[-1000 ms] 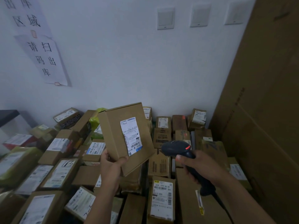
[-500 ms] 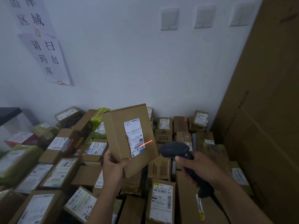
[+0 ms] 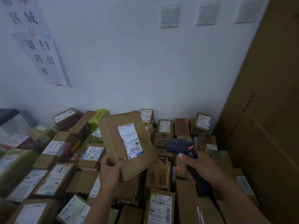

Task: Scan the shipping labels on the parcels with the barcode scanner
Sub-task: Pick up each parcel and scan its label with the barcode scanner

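We see a plain brown cardboard parcel (image 3: 113,139) with a white shipping label (image 3: 129,139), printed with black barcodes and text, and a blue patch at the label's 5 o'clock corner. The barcode scanner (image 3: 178,145) is dark blue-black, with a red-orange mark at its 3 o'clock side. At 11 o'clock from the parcel lies a bright yellow-green packet (image 3: 98,117). At 10 o'clock in view, a white paper sign (image 3: 47,62) carries black characters.

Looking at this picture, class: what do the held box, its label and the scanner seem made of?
The box looks like matte brown cardboard, given its folded edges. The label seems white paper, stuck flat, printed with barcodes. The scanner is probably dark moulded plastic, slightly shiny.
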Tool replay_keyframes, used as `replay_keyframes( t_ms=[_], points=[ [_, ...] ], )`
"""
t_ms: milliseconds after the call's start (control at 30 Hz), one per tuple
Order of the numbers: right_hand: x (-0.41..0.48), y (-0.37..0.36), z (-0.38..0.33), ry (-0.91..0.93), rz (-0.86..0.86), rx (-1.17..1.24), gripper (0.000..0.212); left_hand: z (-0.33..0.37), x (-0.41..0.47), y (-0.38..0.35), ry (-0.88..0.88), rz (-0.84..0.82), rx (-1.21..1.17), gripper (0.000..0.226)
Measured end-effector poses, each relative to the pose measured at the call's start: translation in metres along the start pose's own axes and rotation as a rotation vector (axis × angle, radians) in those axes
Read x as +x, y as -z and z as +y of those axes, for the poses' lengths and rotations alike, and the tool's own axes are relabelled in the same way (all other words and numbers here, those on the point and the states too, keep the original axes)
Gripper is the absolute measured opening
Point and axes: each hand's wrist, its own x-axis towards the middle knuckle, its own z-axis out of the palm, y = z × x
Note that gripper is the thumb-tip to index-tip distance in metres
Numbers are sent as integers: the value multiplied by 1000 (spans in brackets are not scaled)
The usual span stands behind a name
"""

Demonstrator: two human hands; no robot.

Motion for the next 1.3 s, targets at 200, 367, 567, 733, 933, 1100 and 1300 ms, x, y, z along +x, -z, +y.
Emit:
replay_keyframes(
  t_ms=[200, 367, 567, 733, 933, 1100, 1300],
  points=[
    [51, 26, -7, 30, 126, 17, 55, 25, 41, -33, 238, -140, -49, 38],
    [99, 38, -2, 39, 153, 25, 42, 28, 77, -52, 273, -175, 8, 34],
    [135, 34, 10, 30, 126, 5, 35, 22, 109, -56, 181, 2, 87, 31],
    [148, 29, 17, 16, 81, -11, 33, 17, 127, -57, -42, 12, 659, 23],
    [170, 59, 29, -6, 221, 125, 34, 30, 134, -105, -428, 76, 1104, 52],
    [198, 101, 46, -105, 333, 320, 48, 33, 138, -217, -638, -129, 997, 35],
    [233, 121, 91, -185, 343, 490, 54, -21, 182, -313, -368, -375, 1215, 58]
  ],
)
